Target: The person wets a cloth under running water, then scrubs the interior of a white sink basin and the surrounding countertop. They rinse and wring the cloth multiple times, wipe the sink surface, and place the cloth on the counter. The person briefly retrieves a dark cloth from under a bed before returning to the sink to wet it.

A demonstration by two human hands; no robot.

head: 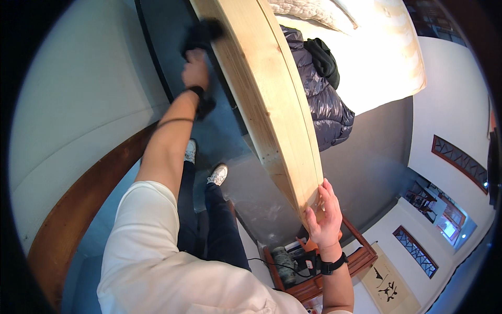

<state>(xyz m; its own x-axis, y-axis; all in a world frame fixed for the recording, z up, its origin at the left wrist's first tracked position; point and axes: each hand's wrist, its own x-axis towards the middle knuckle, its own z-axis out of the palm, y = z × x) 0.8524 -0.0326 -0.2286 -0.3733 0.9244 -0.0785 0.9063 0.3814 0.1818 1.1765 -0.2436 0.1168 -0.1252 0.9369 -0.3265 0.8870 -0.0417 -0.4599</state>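
Note:
A long pale pine board assembly runs from the top of the view down to the lower right, with knots and a lengthwise seam on its face. My left hand is closed around a dark tool, whose kind is lost in motion blur. The tool's head is beside the board's left side; contact cannot be told. At the near end, my right hand grips the board's edge, thumb on one side and fingers on the other. Both wrists carry black straps, and a thin dark loop crosses my left forearm.
A dark puffer jacket and a black cloth lie by a brightly lit mattress. A reddish wooden cabinet holds a spool of cord. A dark brown wooden beam curves along the left. My feet stand on grey floor.

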